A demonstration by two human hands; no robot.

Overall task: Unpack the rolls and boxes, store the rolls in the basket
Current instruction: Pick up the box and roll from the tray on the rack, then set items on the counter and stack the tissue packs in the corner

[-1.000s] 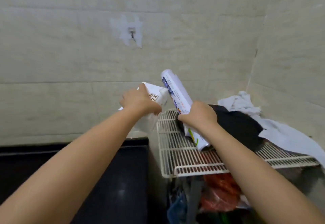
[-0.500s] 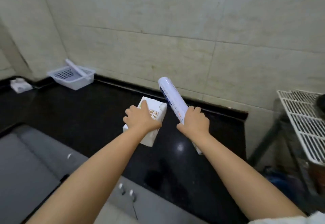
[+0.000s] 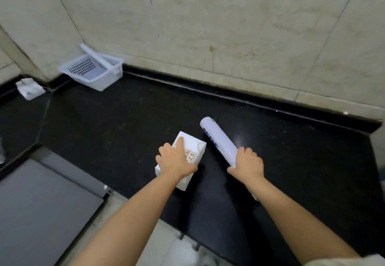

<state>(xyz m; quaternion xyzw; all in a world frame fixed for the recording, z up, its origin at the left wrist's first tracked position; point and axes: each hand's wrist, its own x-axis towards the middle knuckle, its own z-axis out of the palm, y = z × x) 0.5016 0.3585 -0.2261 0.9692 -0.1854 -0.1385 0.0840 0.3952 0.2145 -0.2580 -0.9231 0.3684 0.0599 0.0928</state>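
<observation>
My left hand (image 3: 176, 161) grips a white box (image 3: 193, 149) with orange print from above, low over the black counter (image 3: 125, 124). My right hand (image 3: 246, 164) is closed around the near end of a long white roll (image 3: 218, 138) in printed wrap, which points away and to the left. A white perforated plastic basket (image 3: 93, 71) sits at the far left corner against the wall, with a long white piece leaning across it. Whether the box and roll touch the counter I cannot tell.
A crumpled white packet (image 3: 29, 88) lies left of the basket in the counter's corner. A grey flat surface (image 3: 41, 209) lies at lower left, below the counter's edge. Tiled wall (image 3: 229, 36) backs the counter.
My view swung left from the wire rack to the black counter. Both hands carried the box and roll along and lowered them toward the counter.
</observation>
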